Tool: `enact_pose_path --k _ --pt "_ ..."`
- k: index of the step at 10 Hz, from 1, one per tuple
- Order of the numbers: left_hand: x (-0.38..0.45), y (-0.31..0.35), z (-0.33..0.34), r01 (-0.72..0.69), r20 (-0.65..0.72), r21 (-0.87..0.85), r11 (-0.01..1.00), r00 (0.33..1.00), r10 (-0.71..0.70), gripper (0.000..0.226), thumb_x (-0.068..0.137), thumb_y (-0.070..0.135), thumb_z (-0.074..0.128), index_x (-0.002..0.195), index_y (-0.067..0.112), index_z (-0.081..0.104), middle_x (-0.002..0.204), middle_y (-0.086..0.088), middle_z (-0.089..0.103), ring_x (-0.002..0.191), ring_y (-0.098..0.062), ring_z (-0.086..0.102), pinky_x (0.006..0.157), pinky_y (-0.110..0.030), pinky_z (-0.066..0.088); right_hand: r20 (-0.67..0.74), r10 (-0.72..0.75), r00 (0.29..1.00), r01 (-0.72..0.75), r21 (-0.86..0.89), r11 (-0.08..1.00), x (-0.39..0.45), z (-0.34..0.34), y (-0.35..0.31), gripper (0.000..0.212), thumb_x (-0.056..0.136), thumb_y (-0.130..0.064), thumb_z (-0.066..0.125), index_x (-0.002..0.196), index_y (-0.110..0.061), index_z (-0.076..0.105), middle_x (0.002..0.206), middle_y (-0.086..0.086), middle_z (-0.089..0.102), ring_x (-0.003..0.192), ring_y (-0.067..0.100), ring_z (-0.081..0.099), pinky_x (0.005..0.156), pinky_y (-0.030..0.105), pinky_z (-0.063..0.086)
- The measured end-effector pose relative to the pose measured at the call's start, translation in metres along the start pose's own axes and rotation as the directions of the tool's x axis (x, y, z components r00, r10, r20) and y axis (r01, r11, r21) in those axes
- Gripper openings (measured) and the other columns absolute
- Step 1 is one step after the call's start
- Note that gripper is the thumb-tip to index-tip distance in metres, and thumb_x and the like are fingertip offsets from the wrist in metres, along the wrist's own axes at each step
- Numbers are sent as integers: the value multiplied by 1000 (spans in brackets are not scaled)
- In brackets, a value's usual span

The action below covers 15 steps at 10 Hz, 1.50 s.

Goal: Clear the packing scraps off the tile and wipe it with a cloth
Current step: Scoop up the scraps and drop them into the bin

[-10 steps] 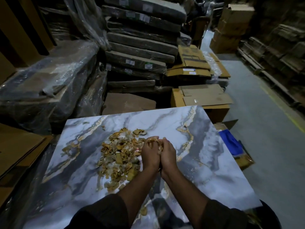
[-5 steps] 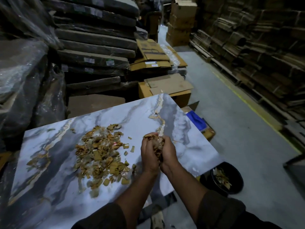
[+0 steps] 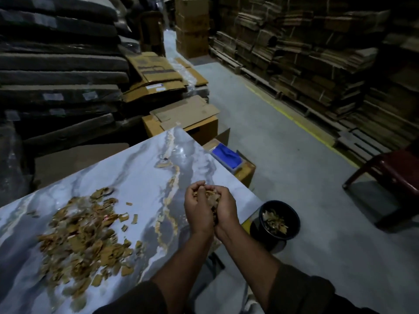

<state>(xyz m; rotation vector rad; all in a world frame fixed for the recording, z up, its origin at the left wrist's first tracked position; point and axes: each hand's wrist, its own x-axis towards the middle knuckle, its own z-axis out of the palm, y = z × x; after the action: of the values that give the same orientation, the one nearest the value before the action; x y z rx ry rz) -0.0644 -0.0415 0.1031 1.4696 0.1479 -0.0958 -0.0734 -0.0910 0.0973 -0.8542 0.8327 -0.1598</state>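
Fingers of both hands are curled inward, cupped together around a handful of scraps (image 3: 209,196); the left hand (image 3: 197,210) and right hand (image 3: 225,211) press side to side, heels touching, with brown bits showing in the gap between them. The cupped pair sits above the tile (image 3: 140,168), near its right edge, over the grey and gold veining.

On the tile's left part lies one broad pile (image 3: 81,236) of cardboard-coloured scraps, with a few loose bits strewn just beside it toward the hands. The strip of tile between pile and hands is mostly bare. The far corner of the tile points toward a box (image 3: 181,123) with flat cardboard sheets on top.

Past the right edge, down on the floor, stands one black bucket (image 3: 280,219), round and open-topped, with scraps already lying inside. It is just beside the tile's edge and to the right of the hands, lower than they are. One blue cloth (image 3: 226,155) lies in an open carton beyond the same edge, farther away than the bucket.

Right of the bucket the grey floor (image 3: 283,137) runs open as an aisle, marked by a yellow line, with stacked cardboard along its far side. One dark red chair (image 3: 394,175) stands at the right, well apart from the bucket. Wrapped dark stacks (image 3: 59,64) close in the left side behind the tile.
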Motion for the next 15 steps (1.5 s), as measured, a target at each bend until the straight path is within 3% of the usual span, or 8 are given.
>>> enact_pose_path --k 3,4,7,9,10,11,12,15 --pt "-11 -69 160 25 229 245 969 970 -83 18 103 20 51 98 18 68 97 -2 73 93 -21 69 87 -42 58 -165 29 986 16 265 964 86 -136 -60 39 101 -18 48 128 6 62 130 28 62 119 41 61 102 46 48" --pt "-14 -105 226 83 320 331 940 927 -195 18 101 23 49 97 26 66 95 6 70 90 -11 67 85 -37 55 -208 84 975 -9 337 941 125 -197 -82 36 101 -30 53 123 -5 67 116 19 68 101 30 66 89 41 52" --pt "5 -276 377 430 207 277 859 847 -491 19 101 8 53 95 16 69 95 -8 74 92 -28 72 81 -39 59 -389 228 893 -64 392 918 285 -360 -78 40 104 -17 49 141 0 52 139 30 55 127 44 56 104 48 47" --pt "41 -401 422 631 162 204 748 732 -662 29 106 11 47 113 -9 65 104 -21 70 93 -30 69 91 -46 58 -290 378 879 -210 475 854 388 -427 -39 47 104 -27 44 136 5 58 138 26 59 130 41 55 117 51 39" --pt "61 -449 433 677 142 244 695 684 -716 33 105 16 50 115 -10 67 93 -17 74 77 -20 72 66 -28 60 -239 452 859 -288 505 814 430 -453 -17 56 103 -36 36 141 0 55 143 24 55 135 42 50 119 52 35" --pt "81 -490 439 716 123 342 608 608 -785 39 105 27 49 120 -4 68 110 -23 72 92 -29 72 71 -30 59 -244 471 848 -293 525 799 465 -476 9 57 103 -45 35 132 -7 65 134 22 62 115 39 60 105 49 46" --pt "93 -522 443 733 99 400 550 562 -821 42 105 27 50 136 0 59 127 -26 65 116 -42 63 100 -48 53 -250 503 827 -318 530 786 488 -493 29 60 104 -52 33 137 -11 62 134 20 62 112 38 58 99 48 45" --pt "103 -540 448 665 122 521 535 562 -818 42 106 24 47 142 3 52 140 -23 58 130 -39 56 102 -43 50 -375 479 794 -242 528 814 501 -505 28 58 104 -50 41 137 -8 60 136 19 61 128 40 55 108 51 45"
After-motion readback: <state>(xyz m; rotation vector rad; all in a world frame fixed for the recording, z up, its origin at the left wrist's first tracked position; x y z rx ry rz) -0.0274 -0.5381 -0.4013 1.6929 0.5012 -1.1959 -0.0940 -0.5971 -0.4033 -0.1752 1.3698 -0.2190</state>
